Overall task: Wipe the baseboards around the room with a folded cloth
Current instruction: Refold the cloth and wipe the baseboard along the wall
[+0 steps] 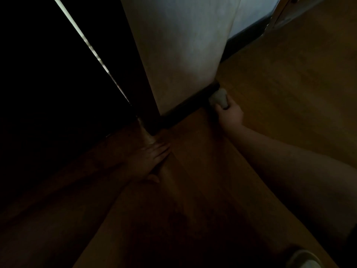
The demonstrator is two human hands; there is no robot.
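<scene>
Currently —
right hand (229, 115): fist around folded cloth (219, 98), cloth against dark baseboard (190, 104)
left hand (152, 159): spread flat on wood floor (289, 84)

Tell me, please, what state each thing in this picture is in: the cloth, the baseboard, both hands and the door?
cloth: bunched in the right hand, pressed against the baseboard's outer corner end.
baseboard: dark, running along the foot of the pale wall; cleanliness too dim to judge.
right hand: closed around the cloth.
left hand: open, flat on the wooden floor, holding nothing.
door: ajar, a thin strip of light showing.
</scene>
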